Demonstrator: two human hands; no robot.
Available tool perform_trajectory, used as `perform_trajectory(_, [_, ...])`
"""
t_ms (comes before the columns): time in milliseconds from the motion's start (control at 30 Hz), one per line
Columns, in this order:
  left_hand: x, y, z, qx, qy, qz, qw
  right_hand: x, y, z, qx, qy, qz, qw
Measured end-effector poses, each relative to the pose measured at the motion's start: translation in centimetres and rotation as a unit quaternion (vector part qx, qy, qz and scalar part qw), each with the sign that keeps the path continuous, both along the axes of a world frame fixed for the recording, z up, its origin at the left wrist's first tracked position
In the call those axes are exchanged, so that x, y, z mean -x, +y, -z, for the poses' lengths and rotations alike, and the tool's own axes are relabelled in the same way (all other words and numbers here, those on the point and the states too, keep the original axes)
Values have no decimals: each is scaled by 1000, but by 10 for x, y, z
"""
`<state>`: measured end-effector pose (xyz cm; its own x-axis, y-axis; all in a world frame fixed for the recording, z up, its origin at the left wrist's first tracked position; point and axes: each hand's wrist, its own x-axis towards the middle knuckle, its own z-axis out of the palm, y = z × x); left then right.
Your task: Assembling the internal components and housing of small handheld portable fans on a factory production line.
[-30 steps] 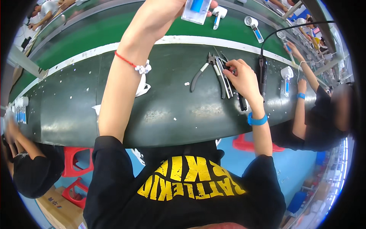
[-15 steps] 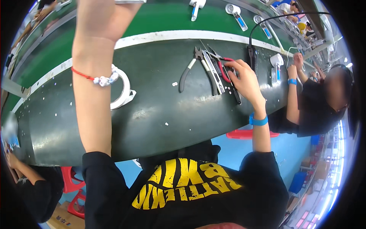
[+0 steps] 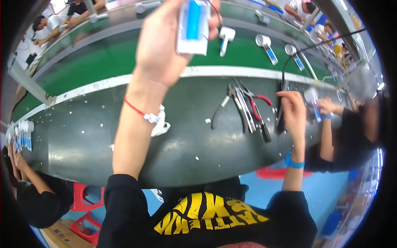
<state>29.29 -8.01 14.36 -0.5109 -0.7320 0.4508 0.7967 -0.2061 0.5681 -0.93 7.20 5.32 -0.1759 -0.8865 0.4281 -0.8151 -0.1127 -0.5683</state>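
Note:
My left hand (image 3: 165, 43) is raised over the green belt, fingers closed round a white handheld device (image 3: 193, 31). A blue strip runs along the device, and its upper part is cut off by the picture's edge. My right hand (image 3: 292, 109) is over the dark work surface at the right, fingers curled on a black corded tool (image 3: 282, 124). The tool's exact kind is unclear. Close to its left lie cutting pliers (image 3: 231, 99), red-handled pliers (image 3: 255, 108), silver tweezers-like tools (image 3: 245, 109) and a black-handled screwdriver (image 3: 264, 130).
A roll of white tape (image 3: 160, 124) lies partly behind my left forearm. Several white round-headed devices (image 3: 264, 43) lie on the green belt (image 3: 115, 62). Co-workers sit at both sides; the right one's hand (image 3: 326, 106) holds a similar device. A black cable (image 3: 322, 43) hangs at the right.
My left hand has come down into view with the white device showing. My right hand has shifted from the red-handled pliers to the black corded tool. The whole view has tilted.

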Motion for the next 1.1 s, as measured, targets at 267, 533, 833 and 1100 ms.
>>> perform_trajectory(267, [6,12,0,63,15,-10,998,-88,-53,-72,119,-578,-439,678])
perform_trajectory(533, [3,18,-8,71,-3,-115,991,-131,-77,-98,195,-562,-494,634])
perform_trajectory(833, [10,18,-3,56,-16,-133,989,-136,-72,-98,283,-213,-345,869])
perform_trajectory(1100, [14,31,-7,79,-42,-177,980,-135,-72,-101,305,-82,-336,887])
